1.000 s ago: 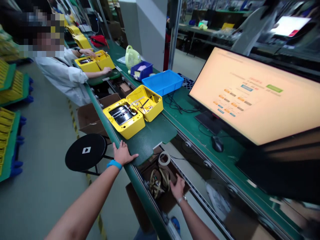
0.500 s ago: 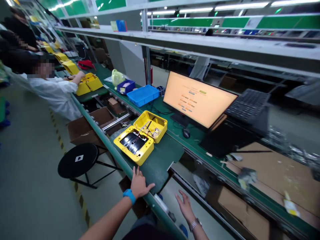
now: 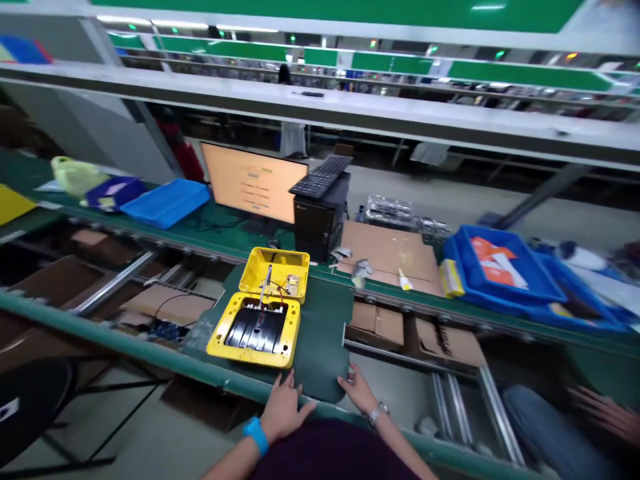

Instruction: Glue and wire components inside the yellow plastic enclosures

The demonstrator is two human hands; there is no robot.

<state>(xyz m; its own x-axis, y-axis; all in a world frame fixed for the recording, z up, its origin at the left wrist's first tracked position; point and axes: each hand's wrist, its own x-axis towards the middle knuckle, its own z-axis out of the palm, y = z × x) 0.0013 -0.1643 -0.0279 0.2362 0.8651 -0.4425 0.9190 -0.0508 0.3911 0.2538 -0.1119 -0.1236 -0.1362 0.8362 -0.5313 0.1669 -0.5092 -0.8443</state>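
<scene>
Green workbench (image 3: pixel 150 355) exceeds my view; black stool (image 3: pixel 35 403), left, is cut off. Monitor (image 3: pixel 255 180) text illegible. Open yellow case (image 3: pixel 289 333) sits on green board (image 3: pixel 325 333). Left hand (image 3: pixel 283 408) spread near it; right hand (image 3: pixel 361 392) at board's edge, grip: cannot tell.

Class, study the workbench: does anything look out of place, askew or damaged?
Yes: the keyboard lies atop the black computer tower, beside the monitor, an odd spot for typing. The yellow case lies open with wiring exposed; no damage or spill is evident there.
</scene>
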